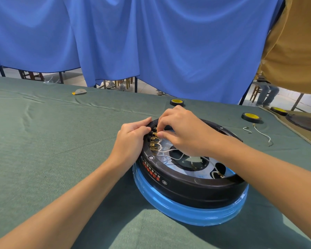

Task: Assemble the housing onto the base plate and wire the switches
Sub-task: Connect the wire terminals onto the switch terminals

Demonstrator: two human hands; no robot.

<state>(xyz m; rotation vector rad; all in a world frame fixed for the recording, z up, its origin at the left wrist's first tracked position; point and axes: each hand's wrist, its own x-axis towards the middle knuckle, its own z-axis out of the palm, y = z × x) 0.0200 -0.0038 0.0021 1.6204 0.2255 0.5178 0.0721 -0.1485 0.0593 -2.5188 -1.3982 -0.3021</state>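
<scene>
Green worktop [43,141] | left hand [131,139] grip curls round black housing [196,191] rim | right hand [185,133] grip pinches brass terminal [155,135] on switches [153,143]

The housing [187,187] was smooth black plastic with a soft sheen, above a glossy blue band [187,215]. The terminals [153,141] looked like brass-coloured metal, the wires [169,150] white-sheathed. Matt green cloth, faintly creased, covered the bench [61,141].
</scene>
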